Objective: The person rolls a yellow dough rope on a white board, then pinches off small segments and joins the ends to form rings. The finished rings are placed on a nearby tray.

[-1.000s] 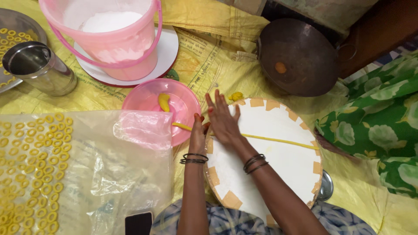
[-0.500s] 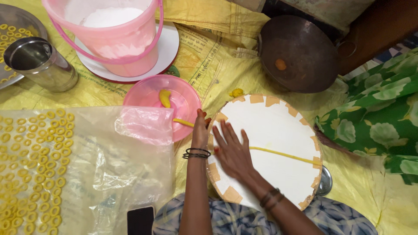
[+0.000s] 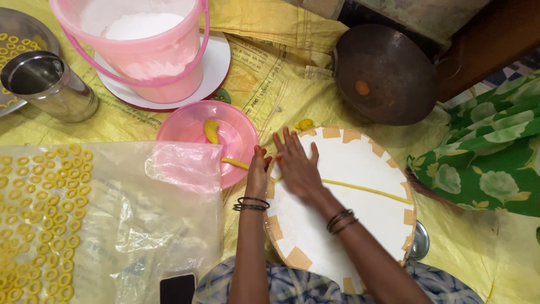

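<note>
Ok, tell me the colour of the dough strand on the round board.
Yellow dough strand, clearest in the head view.

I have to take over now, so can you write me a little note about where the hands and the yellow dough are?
Left hand: at the round white board's left edge, pinching the dough rope's end.
Right hand: flat, palm down on the rope.
The rope runs right across the board, one end reaching into the pink bowl, which holds more dough.
Done: many small rings lie on the clear plastic sheet.
Left: this rope is not yet rings.
</note>
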